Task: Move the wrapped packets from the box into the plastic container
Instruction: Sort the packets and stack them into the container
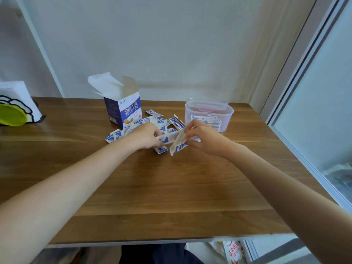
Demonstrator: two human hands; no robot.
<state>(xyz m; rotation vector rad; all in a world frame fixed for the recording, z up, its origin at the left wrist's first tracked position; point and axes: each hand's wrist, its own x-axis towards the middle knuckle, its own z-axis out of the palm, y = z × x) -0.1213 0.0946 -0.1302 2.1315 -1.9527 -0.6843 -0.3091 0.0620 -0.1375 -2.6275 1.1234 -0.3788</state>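
Our left hand (147,135) curls down over the near side of the loose pile, its fingers closed on a few wrapped packets (165,138) that it gathers off the wood. Our right hand (202,137) meets it from the other side, fingers and thumb pinching a small bundle of packets (178,144) that hangs tilted, one end drooping toward the counter (171,187). The blur there hides how many packets each hand has. We judge that the two hands work together so that the strips can be squared into a stack before they go across, since a tidy bundle fits the container better than loose ones.

Around the hands the rest of the packets (150,121) lie scattered flat toward the back edge of the counter, between the box and the container. They are already out of the box (123,105), which stands upright with its flaps open just behind the pile, left of centre near the back edge.

The plastic container (208,116) sits near the back edge toward the right corner, just beyond our right hand, lid off or tipped back. Through its clear wall a row of packets shows standing on edge, so part of the job looks done. It sits close so each carry is short.
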